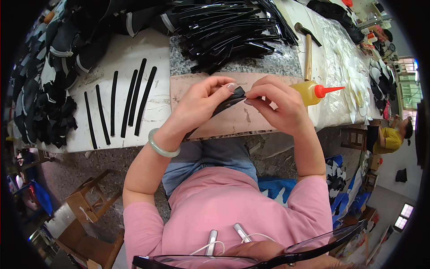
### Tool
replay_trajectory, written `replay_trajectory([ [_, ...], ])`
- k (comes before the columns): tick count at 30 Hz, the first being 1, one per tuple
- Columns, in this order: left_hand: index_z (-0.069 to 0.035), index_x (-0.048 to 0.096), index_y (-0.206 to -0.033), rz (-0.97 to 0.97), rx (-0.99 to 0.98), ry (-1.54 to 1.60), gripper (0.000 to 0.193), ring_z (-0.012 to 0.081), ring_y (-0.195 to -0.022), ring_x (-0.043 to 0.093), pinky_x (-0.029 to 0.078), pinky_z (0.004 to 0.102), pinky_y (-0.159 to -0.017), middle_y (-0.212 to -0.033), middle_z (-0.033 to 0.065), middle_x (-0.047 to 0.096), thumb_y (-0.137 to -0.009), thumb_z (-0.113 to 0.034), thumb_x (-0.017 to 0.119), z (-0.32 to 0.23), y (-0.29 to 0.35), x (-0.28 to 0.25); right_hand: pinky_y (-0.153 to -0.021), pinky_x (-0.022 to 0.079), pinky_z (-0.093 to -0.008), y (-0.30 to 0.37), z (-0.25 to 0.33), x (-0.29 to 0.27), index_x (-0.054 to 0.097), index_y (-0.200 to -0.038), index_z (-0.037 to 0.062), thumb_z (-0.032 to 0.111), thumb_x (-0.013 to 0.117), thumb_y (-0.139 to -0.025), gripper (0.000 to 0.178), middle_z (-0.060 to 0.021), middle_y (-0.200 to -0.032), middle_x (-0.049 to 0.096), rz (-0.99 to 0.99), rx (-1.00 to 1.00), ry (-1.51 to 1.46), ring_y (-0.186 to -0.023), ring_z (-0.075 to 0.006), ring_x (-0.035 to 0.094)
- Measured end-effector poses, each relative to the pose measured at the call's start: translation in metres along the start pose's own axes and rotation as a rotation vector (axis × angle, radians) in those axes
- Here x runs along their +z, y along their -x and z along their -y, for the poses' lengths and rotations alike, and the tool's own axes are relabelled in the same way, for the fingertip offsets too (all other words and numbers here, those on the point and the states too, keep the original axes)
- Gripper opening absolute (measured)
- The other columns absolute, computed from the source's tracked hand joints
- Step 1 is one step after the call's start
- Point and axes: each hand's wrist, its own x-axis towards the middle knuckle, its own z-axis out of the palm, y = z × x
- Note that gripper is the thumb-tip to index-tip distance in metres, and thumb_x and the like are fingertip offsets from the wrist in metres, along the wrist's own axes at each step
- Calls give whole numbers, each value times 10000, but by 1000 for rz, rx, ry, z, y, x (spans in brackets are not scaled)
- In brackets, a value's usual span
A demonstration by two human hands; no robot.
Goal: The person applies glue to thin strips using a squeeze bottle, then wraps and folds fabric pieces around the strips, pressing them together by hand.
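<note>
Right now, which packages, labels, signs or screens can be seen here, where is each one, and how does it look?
Glue bottle: the only package, lying on its side on the bench just right of the right hand; rounded, translucent with yellow liquid, red pointed nozzle.
Labels, signs, screens: none can be made out.
Both hands' fingers pinch a black strip, which is no package.

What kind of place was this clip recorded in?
Probably a small workshop for hand assembly, perhaps of footwear or leather goods. Both hands, left hand and right hand, pinch a black strip over a workbench with a heap of black strips, a glue bottle and a hammer.
</note>
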Motion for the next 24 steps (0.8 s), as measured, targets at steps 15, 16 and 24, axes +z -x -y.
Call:
replay_trajectory([
  [15,42,626,-1091,-176,19,-243,316,40,-716,555,437,163,-686,-762,27,658,-913,-218,618,-14,52,-4,-566,506,-306,23,51,-22,630,-874,33,-69,693,-652,252,-90,-816,582,-69,-142,83,-671,-230,613],
  [16,55,639,-1050,-51,23,-228,298,69,-768,584,459,194,-723,-827,60,670,-935,-213,579,-15,58,-2,-566,506,-306,24,54,-22,630,-874,33,-69,693,-652,252,-90,-816,582,-76,-144,84,-671,-230,613],
  [24,89,562,-1141,-30,178,-170,263,157,-900,657,522,246,-813,-977,125,671,-973,-96,480,-29,77,33,-593,510,-311,33,65,-19,615,-886,29,-54,685,-693,222,-92,-825,593,-146,-101,29,-682,-244,621],
])
